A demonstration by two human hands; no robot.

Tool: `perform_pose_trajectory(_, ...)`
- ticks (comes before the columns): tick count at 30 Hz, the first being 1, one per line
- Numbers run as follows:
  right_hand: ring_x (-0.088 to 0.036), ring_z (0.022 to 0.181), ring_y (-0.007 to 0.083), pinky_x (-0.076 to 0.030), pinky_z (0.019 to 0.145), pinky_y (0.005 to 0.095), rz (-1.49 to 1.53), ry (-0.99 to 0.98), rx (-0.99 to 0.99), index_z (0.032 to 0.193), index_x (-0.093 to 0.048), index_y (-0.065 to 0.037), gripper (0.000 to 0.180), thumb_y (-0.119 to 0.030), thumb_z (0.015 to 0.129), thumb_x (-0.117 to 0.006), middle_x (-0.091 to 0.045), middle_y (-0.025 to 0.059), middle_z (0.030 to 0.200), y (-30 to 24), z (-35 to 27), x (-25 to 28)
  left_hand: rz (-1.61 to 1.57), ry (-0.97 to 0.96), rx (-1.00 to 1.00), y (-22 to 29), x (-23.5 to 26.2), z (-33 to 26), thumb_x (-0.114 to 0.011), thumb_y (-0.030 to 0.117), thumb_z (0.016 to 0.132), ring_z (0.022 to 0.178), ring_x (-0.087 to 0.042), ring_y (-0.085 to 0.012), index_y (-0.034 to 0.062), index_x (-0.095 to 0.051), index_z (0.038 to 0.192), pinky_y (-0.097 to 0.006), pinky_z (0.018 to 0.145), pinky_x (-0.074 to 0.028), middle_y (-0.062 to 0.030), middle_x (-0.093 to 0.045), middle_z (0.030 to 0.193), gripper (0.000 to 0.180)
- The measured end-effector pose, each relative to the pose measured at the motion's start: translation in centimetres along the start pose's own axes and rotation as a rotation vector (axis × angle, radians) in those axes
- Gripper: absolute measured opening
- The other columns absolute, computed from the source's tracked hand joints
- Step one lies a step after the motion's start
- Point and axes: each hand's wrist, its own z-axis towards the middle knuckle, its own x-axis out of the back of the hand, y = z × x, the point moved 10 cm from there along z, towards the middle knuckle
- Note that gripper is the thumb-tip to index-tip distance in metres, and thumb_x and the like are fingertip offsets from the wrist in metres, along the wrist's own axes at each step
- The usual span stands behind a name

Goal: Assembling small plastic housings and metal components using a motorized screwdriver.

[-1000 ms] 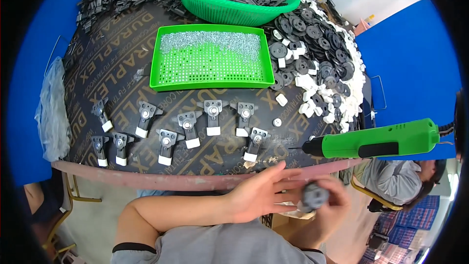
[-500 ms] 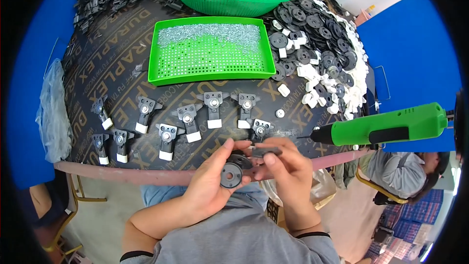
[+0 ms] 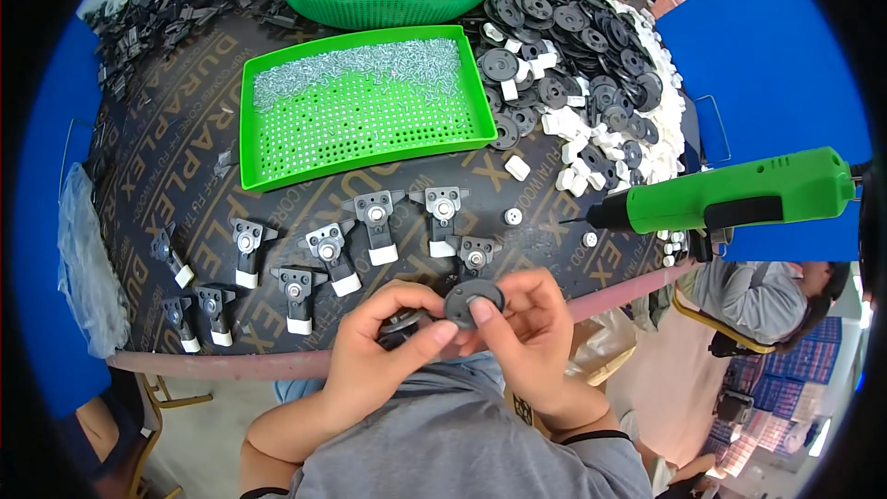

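Observation:
Just over the table's near edge, my right hand (image 3: 528, 344) pinches a flat black disc (image 3: 467, 300) with small holes, thumb on its face. My left hand (image 3: 365, 356) curls around more black round parts (image 3: 404, 323); how many is hidden by the fingers. Its fingertips reach the disc's left side. Right beyond my hands lies a black bracket (image 3: 477, 253) with a bright metal centre, its lower end partly hidden. Similar black brackets with white end caps, such as one bracket (image 3: 377, 222), are spread to the left in loose rows.
A green screwdriver tool (image 3: 739, 192) juts in from the right. Behind the brackets stands a green tray (image 3: 370, 162) of small screws, with a green basket (image 3: 388, 2) of black parts beyond. Black discs (image 3: 591, 37) and white pieces (image 3: 577, 152) are heaped at right. A person (image 3: 767, 300) sits at far right.
The disc in my right hand has turned from edge-on to face up and moved left toward my left hand. The left hand's fingers have closed further over its parts. The view has shifted.

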Motion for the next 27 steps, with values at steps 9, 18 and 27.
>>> perform_pose_trajectory(9, -0.063, 0.097, 0.0242, -0.052, 0.081, 0.0363, -0.743, -0.407, 0.464, 0.112, -0.064, 0.001, 0.042, -0.011, 0.076, -0.083, -0.059, 0.0153, 0.115, -5.1, -1.4, -2.9, 0.663, -0.077, -0.344, 5.1, -1.1, -1.0, -0.078, 0.0, 0.072, 0.076, -0.062, -0.0134, 0.0035, -0.066, 0.084, -0.026, 0.066, -0.049, -0.0061, -0.063, 0.091, 0.017)
perform_pose_trajectory(18, -0.062, 0.103, 0.0306, -0.052, 0.085, 0.0372, -1.054, -0.164, 0.653, 0.118, -0.063, -0.001, 0.055, -0.005, 0.068, -0.085, -0.059, 0.0144, 0.12, -6.5, 0.1, -1.8, 0.138, -0.002, -0.077, 3.3, 0.9, 0.1, -0.067, 0.006, 0.089, 0.084, -0.056, -0.0115, 0.0037, -0.055, 0.118, -0.025, 0.067, -0.045, -0.005, -0.056, 0.104, 0.031)
perform_pose_trajectory(27, -0.059, 0.108, 0.0323, -0.049, 0.091, 0.0394, -1.194, -0.034, 0.534, 0.118, -0.063, -0.002, 0.053, -0.005, 0.069, -0.083, -0.06, 0.0138, 0.118, -4.0, 2.3, -0.8, -0.338, -0.016, 0.102, 3.1, 0.4, -0.7, -0.059, 0.01, 0.084, 0.088, -0.055, -0.0189, -0.005, -0.045, 0.13, -0.026, 0.062, -0.043, -0.0143, -0.05, 0.116, 0.05)
